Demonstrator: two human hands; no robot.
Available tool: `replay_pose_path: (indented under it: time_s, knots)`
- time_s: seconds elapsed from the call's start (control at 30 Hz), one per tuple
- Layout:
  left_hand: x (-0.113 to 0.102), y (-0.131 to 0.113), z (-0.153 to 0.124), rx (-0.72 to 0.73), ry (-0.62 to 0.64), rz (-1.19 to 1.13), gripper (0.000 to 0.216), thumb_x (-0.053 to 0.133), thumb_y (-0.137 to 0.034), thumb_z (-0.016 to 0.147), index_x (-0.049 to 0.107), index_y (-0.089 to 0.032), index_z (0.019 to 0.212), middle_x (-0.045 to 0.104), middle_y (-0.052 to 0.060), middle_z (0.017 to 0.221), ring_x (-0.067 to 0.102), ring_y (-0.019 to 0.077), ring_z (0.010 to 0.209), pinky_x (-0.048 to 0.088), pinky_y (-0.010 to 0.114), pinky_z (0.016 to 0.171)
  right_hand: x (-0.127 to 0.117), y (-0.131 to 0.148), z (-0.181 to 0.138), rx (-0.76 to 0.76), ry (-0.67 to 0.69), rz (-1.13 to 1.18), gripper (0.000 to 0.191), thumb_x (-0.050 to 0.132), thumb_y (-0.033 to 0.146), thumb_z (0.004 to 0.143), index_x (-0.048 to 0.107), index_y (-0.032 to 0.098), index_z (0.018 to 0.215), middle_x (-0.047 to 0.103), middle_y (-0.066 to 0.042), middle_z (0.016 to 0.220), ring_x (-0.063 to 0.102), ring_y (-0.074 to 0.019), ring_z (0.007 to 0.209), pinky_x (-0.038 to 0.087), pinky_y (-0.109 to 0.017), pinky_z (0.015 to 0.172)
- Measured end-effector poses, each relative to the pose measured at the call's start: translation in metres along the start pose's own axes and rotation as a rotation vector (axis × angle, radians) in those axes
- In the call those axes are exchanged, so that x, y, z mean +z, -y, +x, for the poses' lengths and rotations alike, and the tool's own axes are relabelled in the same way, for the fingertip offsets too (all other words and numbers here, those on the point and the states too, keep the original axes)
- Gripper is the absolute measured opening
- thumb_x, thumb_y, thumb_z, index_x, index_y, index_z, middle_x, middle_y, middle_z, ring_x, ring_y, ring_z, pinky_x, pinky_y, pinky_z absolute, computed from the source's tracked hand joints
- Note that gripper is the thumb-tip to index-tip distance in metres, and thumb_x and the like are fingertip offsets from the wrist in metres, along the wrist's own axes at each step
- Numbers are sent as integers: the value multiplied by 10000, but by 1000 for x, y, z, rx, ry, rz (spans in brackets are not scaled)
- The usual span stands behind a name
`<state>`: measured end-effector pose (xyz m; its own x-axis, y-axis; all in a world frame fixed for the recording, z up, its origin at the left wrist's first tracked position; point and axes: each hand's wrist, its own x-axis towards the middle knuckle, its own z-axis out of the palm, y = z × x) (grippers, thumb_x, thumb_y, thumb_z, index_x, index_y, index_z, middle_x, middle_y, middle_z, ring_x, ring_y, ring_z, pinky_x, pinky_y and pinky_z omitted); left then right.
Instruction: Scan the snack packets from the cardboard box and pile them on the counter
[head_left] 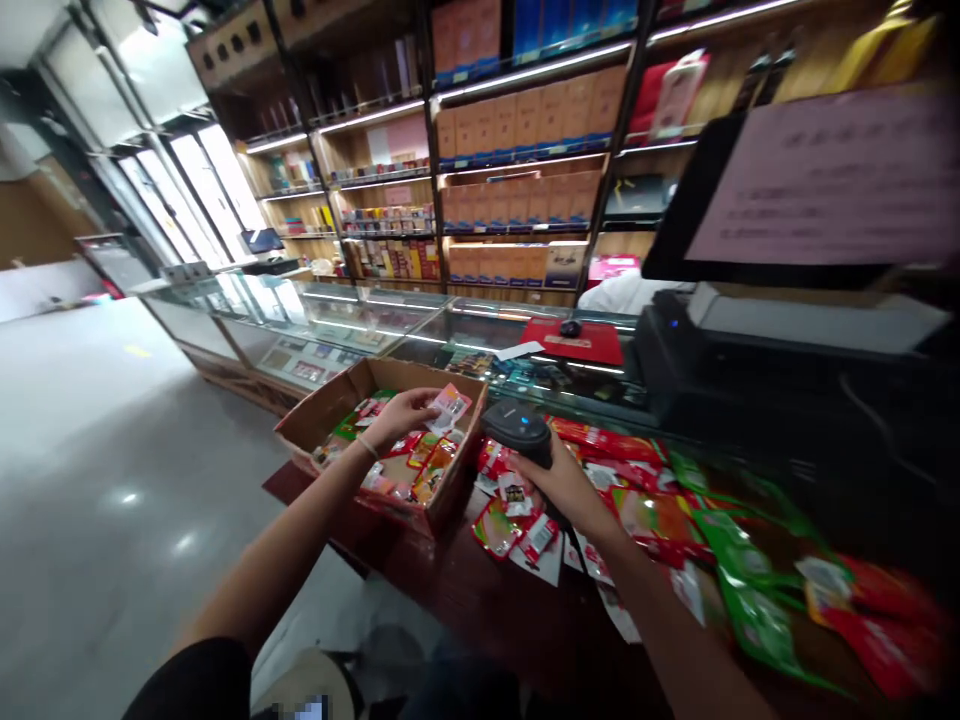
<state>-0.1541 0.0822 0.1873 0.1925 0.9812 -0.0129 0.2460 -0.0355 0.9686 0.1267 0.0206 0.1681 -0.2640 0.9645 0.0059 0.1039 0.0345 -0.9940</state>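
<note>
My left hand [401, 415] is stretched over an open cardboard box [315, 410] and pinches a small pink snack packet [448, 406] above it. Inside the box lie several red, green and orange packets [420, 465]. My right hand [559, 480] grips a black handheld barcode scanner [519, 428], whose head points toward the pink packet. Under and around that hand, red and white packets [517, 520] lie loose on the dark wooden counter [487, 590].
Red and green snack packets [720, 540] spread across the counter to the right. A black register base with a screen [810, 190] stands behind them. Glass display cases [337, 320] run along the back, with stocked shelves [517, 130] above. Grey floor [82, 460] lies to the left.
</note>
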Motion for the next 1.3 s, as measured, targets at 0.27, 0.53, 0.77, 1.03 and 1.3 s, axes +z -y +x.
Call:
replay_pose_path:
  time_s: [0.27,0.53,0.77,1.03,1.3]
  knots:
    - [74,-7,21,66,109,-6,558,690,-370,692,616,-121,1186,705,99,1045,669,207,846,537,316,738,-52,-13,-53,105,-159,-18,385,665,452,763,500,241,1039,531,72,477,468,-119,321,358,-222,322]
    - [98,-12,26,120,130,140,525,624,-357,718,612,-124,1188,710,78,1005,659,210,841,511,284,690,-62,-19,-74,112,-209,-8,346,679,445,740,515,226,952,503,80,475,471,-114,336,365,-222,343]
    - [142,-12,15,245,53,406,245,607,-382,765,637,-192,917,695,20,838,642,181,761,485,272,696,-93,-31,-102,184,-311,105,391,674,470,747,504,232,1006,518,80,492,470,-114,354,382,-226,344]
    - [265,-16,23,530,210,548,76,547,-223,826,615,-195,808,663,30,821,614,174,787,452,271,730,-155,-63,-156,181,-659,255,374,720,480,699,471,234,831,519,91,484,444,-88,328,346,-201,320]
    - [375,7,36,765,255,831,154,491,-152,867,631,-189,920,618,79,946,587,199,869,452,294,746,-201,-94,-208,132,-861,354,412,744,513,665,499,209,799,533,87,471,455,-81,300,337,-184,288]
